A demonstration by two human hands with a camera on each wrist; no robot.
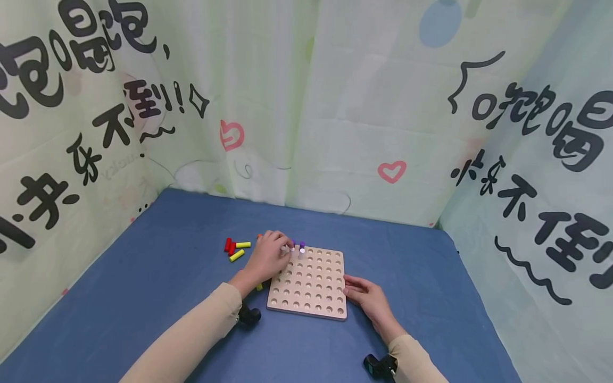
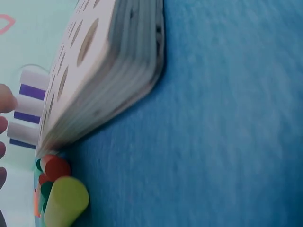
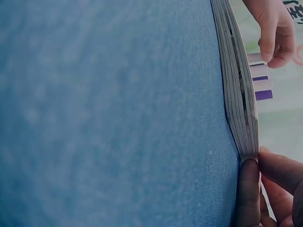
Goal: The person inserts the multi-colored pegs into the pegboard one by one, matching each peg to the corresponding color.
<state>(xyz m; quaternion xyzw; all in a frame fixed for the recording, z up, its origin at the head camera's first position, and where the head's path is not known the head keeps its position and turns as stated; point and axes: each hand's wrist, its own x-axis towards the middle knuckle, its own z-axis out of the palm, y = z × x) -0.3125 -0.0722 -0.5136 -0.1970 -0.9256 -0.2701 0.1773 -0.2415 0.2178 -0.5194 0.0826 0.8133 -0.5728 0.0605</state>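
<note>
A pale wooden board (image 1: 311,287) with rows of round holes lies on the blue cloth. White pegs (image 1: 301,254) stand at its far edge, with purple pegs (image 1: 302,244) just behind them. My left hand (image 1: 270,255) is over the board's far left corner, its fingertips at the top of a white peg; they appear to pinch it, though the fingers partly hide the contact. In the left wrist view only fingertips (image 2: 5,99) show beside the white pegs (image 2: 28,105). My right hand (image 1: 369,298) holds the board's right edge, thumb above and fingers against the side (image 3: 248,189).
Red pegs (image 1: 228,245) and yellow pegs (image 1: 237,255) lie loose on the cloth left of the board. More loose pegs, including a yellow one (image 2: 66,201) and a red one (image 2: 57,168), lie close to its left side. Printed curtains (image 1: 354,106) surround the table.
</note>
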